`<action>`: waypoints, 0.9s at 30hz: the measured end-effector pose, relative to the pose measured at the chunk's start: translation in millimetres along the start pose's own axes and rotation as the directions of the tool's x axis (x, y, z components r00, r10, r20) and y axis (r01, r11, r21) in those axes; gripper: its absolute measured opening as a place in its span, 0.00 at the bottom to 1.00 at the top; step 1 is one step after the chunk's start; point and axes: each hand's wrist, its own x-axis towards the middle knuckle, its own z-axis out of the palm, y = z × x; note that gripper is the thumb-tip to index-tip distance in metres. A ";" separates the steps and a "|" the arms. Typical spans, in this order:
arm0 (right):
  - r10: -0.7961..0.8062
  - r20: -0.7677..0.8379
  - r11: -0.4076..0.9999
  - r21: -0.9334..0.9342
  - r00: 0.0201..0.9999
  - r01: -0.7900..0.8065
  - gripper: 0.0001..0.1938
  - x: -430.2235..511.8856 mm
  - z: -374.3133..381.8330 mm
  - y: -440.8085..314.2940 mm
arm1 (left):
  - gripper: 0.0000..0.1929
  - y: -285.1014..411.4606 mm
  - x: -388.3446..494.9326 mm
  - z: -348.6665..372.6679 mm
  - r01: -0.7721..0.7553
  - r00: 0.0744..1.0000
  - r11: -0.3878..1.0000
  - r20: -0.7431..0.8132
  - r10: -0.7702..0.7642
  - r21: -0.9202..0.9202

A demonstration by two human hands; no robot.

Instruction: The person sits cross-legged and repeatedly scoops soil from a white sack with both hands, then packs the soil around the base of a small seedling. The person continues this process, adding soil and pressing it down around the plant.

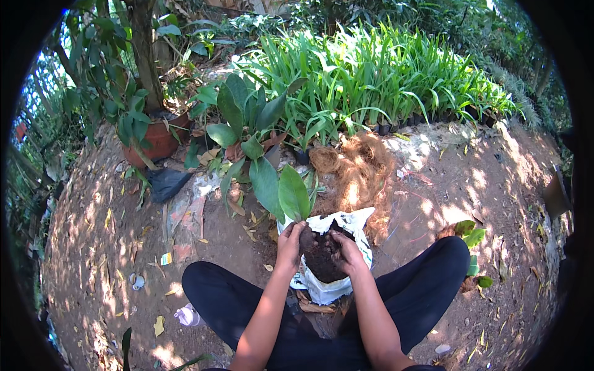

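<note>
Dark soil [322,266] fills an open white plastic sack [327,292] between my crossed legs. At the sack's left side, my left hand [290,242] pinches the base of a broad green leaf cutting [293,195]. The leaf stands upright above my fingers, and a dark brown clump hangs just below its base. My right hand [347,252] is over the right part of the soil, its fingers curled inward and dirty. Whether those fingers close on any soil is hard to make out.
Brown coir fibre [359,171] lies beyond the sack. Broad-leaved plants [250,111] and a terracotta pot [158,141] stand at the left back, with rows of grassy potted plants [371,79] behind. A lilac-lidded bottle [188,315] rests by my left knee; leafy cuttings [473,239] lie past my right knee.
</note>
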 end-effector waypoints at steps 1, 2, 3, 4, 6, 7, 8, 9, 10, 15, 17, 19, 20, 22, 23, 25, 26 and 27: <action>-0.010 0.007 1.000 -0.003 1.000 0.010 0.08 -1.8 1.1 -0.1 | 0.14 0.2 0.1 -0.7 0.010 1.000 1.000 -0.015 -0.010 0.012; -0.020 0.000 1.000 -0.008 1.000 0.020 0.09 -3.0 2.3 -0.3 | 0.14 -0.2 2.0 -1.2 0.008 1.000 1.000 -0.013 -0.008 0.018; -0.036 0.020 0.999 -0.008 0.999 0.036 0.09 -4.4 3.1 0.0 | 0.14 -1.9 4.1 -2.0 0.014 1.000 0.999 -0.017 -0.013 0.032; -0.074 -0.011 0.997 -0.023 0.997 0.074 0.11 -4.9 4.4 1.7 | 0.14 -4.9 5.6 -3.1 0.031 0.999 0.999 -0.029 -0.031 0.030; -0.113 -0.024 0.977 -0.186 0.993 0.107 0.12 -7.3 3.5 1.4 | 0.13 -14.1 7.4 -4.7 0.052 0.998 0.998 -0.038 -0.053 -0.036; -0.129 -0.057 0.957 -0.269 0.990 0.109 0.12 -8.5 2.8 0.8 | 0.13 -19.9 7.8 -5.1 0.068 0.996 0.995 -0.046 -0.071 -0.066; -0.141 -0.026 0.960 -0.247 0.990 0.130 0.12 -9.1 2.8 0.7 | 0.13 -26.0 8.6 -4.3 0.054 0.996 0.995 -0.062 -0.060 -0.086; -0.152 -0.020 0.963 -0.227 0.988 0.143 0.12 -9.0 3.9 0.7 | 0.13 -31.8 10.2 -2.6 0.037 0.996 0.994 -0.077 -0.045 -0.107; -0.143 -0.041 0.967 -0.217 0.989 0.131 0.12 -8.4 5.6 -0.1 | 0.12 -36.4 11.7 -1.5 0.016 0.995 0.992 -0.093 -0.028 -0.128; -0.153 0.041 0.986 -0.062 0.987 0.155 0.10 -10.4 11.2 -3.1 | 0.13 -49.2 10.4 -3.9 -0.055 0.992 0.971 -0.121 0.028 -0.232; -0.177 0.071 0.972 -0.145 0.982 0.186 0.11 -10.4 12.5 -1.9 | 0.13 -52.6 9.0 -6.6 -0.070 0.992 0.957 -0.121 0.037 -0.281; -0.184 0.065 0.976 -0.110 0.981 0.190 0.11 -10.2 12.6 -1.0 | 0.12 -54.2 11.7 -9.5 -0.117 0.987 0.964 -0.137 0.086 -0.240; -0.170 0.047 0.978 -0.118 0.984 0.174 0.11 -9.9 12.7 -1.2 | 0.11 -54.6 12.8 -11.3 -0.142 0.983 0.966 -0.144 0.112 -0.218; -0.152 0.011 0.981 -0.123 0.988 0.152 0.10 -10.1 13.1 -0.8 | 0.11 -56.2 13.9 -13.9 -0.148 0.980 0.966 -0.161 0.115 -0.210; -0.160 -0.003 0.975 -0.156 0.987 0.157 0.11 -10.4 13.7 -0.7 | 0.11 -56.9 14.3 -14.7 -0.152 0.979 0.966 -0.170 0.117 -0.208; -0.165 -0.011 0.968 -0.195 0.986 0.160 0.11 -11.6 15.5 -1.4 | 0.11 -57.6 14.3 -16.7 -0.154 0.978 0.968 -0.169 0.121 -0.197; -0.173 -0.009 0.962 -0.214 0.985 0.167 0.11 -12.9 16.4 -2.4 | 0.11 -58.1 14.5 -16.9 -0.157 0.978 0.969 -0.168 0.125 -0.192; -0.173 -0.005 0.960 -0.226 0.985 0.167 0.11 -14.1 17.7 -3.5 | 0.11 -58.6 14.8 -16.8 -0.168 0.976 0.969 -0.170 0.137 -0.184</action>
